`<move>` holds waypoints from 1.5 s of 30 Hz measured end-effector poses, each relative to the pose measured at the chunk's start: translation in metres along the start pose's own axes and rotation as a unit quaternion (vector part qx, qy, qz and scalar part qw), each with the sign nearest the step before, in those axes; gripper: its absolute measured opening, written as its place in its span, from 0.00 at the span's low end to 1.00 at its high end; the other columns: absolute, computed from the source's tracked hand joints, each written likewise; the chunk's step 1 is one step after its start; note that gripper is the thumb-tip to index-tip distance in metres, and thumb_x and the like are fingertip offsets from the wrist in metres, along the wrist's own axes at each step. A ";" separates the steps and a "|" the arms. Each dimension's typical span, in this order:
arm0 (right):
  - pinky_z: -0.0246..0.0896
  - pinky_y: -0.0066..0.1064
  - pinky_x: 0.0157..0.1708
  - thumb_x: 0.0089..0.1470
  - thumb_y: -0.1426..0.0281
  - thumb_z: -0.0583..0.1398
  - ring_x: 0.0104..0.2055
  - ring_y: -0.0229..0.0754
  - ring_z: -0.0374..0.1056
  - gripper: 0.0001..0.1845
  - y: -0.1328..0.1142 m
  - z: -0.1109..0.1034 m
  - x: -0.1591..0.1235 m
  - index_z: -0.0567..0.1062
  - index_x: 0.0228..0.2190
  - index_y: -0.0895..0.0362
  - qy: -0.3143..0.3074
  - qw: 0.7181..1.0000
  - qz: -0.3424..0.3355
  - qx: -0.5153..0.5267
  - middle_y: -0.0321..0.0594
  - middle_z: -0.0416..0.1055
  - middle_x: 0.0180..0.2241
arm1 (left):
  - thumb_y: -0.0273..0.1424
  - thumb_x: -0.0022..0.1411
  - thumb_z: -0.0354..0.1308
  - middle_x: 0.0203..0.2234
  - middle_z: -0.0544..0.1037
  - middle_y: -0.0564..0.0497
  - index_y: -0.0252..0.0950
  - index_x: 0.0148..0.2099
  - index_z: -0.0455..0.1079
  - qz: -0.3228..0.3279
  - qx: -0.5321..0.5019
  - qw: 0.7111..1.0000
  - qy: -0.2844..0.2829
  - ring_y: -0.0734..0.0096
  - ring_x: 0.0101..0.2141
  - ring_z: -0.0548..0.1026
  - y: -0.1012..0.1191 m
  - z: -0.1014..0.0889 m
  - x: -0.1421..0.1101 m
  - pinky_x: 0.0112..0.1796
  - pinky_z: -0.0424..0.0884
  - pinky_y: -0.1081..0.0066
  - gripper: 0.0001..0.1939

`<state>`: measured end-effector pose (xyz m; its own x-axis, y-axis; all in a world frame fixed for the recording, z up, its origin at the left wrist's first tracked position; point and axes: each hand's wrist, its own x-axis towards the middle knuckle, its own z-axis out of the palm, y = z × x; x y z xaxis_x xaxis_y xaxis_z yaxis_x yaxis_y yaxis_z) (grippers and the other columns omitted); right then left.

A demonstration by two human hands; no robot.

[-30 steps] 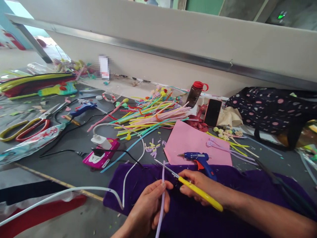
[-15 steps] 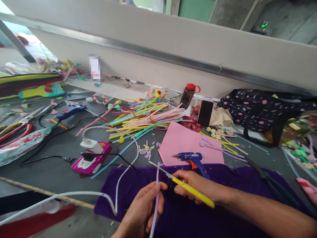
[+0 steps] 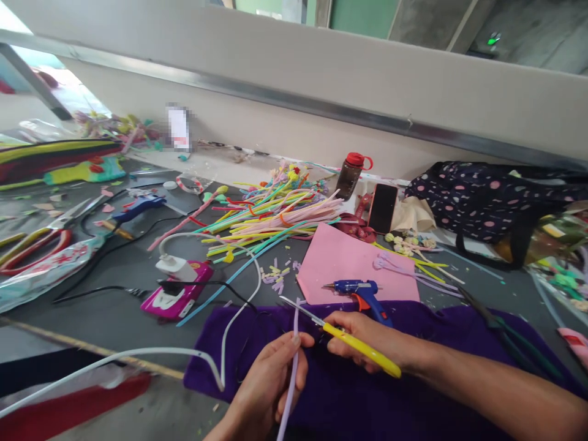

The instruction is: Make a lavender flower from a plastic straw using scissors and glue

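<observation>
Between the thumb and fingers of my left hand [image 3: 278, 367] runs a lavender pipe cleaner [image 3: 288, 398], its tip pointing up. My right hand [image 3: 356, 338] is closed on yellow-handled scissors [image 3: 362, 350]. Their blades reach left and cross the pipe cleaner just below its upper tip. Beneath both hands spreads a purple cloth [image 3: 358, 404]. Just beyond the right hand, a blue glue gun [image 3: 361, 295] lies on a pink sheet [image 3: 340, 260]. Short lavender and yellow cut pieces [image 3: 275, 275] are scattered left of the sheet.
A pile of coloured pipe cleaners [image 3: 280, 220] lies mid-table. To the left are a magenta power strip [image 3: 177, 297] with cords and large red-handled scissors [image 3: 50, 236]. Behind stand a red-capped bottle [image 3: 350, 177], a phone [image 3: 383, 208] and a dark patterned bag [image 3: 482, 196]. Dark shears [image 3: 505, 334] rest at right.
The camera view swung right, then slightly back left. Both hands keep almost the same pose, with the scissor blades still across the lavender pipe cleaner.
</observation>
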<state>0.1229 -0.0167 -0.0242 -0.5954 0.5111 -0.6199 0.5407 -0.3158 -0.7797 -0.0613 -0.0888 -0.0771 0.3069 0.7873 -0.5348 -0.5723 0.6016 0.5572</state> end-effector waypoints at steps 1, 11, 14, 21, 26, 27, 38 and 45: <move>0.47 0.14 0.09 0.51 0.69 0.56 0.13 0.25 0.49 0.14 0.002 0.000 0.000 0.67 0.42 0.53 -0.002 1.000 0.003 0.007 0.24 0.55 0.19 | 0.40 0.58 0.54 0.11 0.68 0.57 0.33 0.38 0.67 0.002 0.001 1.000 0.001 0.84 0.05 0.55 0.000 0.000 -0.001 0.06 0.48 0.83 0.14; 0.42 0.13 0.08 0.56 0.60 0.52 0.13 0.23 0.46 0.11 -0.001 0.004 -0.007 0.62 0.38 0.52 0.001 0.996 0.049 0.081 0.26 0.56 0.23 | 0.37 0.62 0.50 0.11 0.68 0.57 0.33 0.39 0.67 0.023 -0.014 1.000 -0.004 0.83 0.05 0.54 -0.003 0.000 -0.004 0.06 0.47 0.83 0.12; 0.51 0.15 0.13 0.55 0.57 0.54 0.16 0.25 0.51 0.16 -0.006 0.004 -0.021 0.60 0.41 0.53 -0.018 0.998 0.013 0.055 0.26 0.57 0.23 | 0.37 0.61 0.50 0.10 0.68 0.57 0.33 0.39 0.67 0.032 -0.012 0.999 -0.008 0.83 0.05 0.53 -0.001 -0.001 -0.005 0.06 0.46 0.82 0.12; 0.55 0.19 0.18 0.54 0.63 0.57 0.20 0.27 0.55 0.15 -0.018 0.008 -0.037 0.61 0.40 0.56 -0.026 0.997 -0.033 -0.067 0.28 0.56 0.25 | 0.36 0.61 0.51 0.08 0.66 0.58 0.33 0.43 0.67 0.061 0.014 0.998 -0.011 0.83 0.06 0.50 0.000 0.002 -0.004 0.07 0.44 0.81 0.13; 0.51 0.19 0.19 0.53 0.62 0.58 0.21 0.28 0.55 0.14 -0.016 0.011 -0.036 0.63 0.39 0.56 -0.004 0.993 -0.062 -0.098 0.27 0.56 0.24 | 0.36 0.61 0.51 0.07 0.66 0.58 0.31 0.46 0.67 0.061 0.032 0.998 -0.017 0.82 0.06 0.51 0.000 0.006 -0.002 0.08 0.44 0.80 0.15; 0.50 0.20 0.19 0.53 0.62 0.58 0.21 0.29 0.55 0.15 -0.014 0.011 -0.036 0.63 0.39 0.56 -0.001 0.993 -0.066 -0.100 0.27 0.56 0.24 | 0.36 0.61 0.51 0.07 0.65 0.58 0.31 0.47 0.66 0.059 0.036 0.997 -0.018 0.81 0.06 0.51 0.000 0.006 -0.001 0.08 0.44 0.80 0.16; 0.46 0.20 0.18 0.53 0.69 0.56 0.17 0.26 0.53 0.09 -0.009 0.013 -0.030 0.65 0.39 0.55 0.016 0.995 -0.053 -0.083 0.25 0.57 0.22 | 0.37 0.61 0.51 0.06 0.64 0.59 0.31 0.47 0.66 0.058 0.054 0.997 -0.023 0.82 0.06 0.51 0.002 0.005 -0.001 0.10 0.43 0.79 0.17; 0.43 0.20 0.15 0.51 0.73 0.56 0.15 0.26 0.48 0.08 -0.015 0.015 -0.024 0.65 0.35 0.58 0.017 0.996 -0.033 -0.085 0.23 0.53 0.19 | 0.39 0.59 0.52 0.06 0.64 0.59 0.31 0.48 0.65 0.048 0.058 0.997 -0.018 0.81 0.06 0.50 0.003 0.002 0.000 0.08 0.43 0.79 0.20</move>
<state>0.1203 -0.0359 0.0011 -0.6136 0.5546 -0.5620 0.5957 -0.1421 -0.7905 -0.0614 -0.0873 -0.0741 0.2836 0.8449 -0.4536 -0.5086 0.5335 0.6758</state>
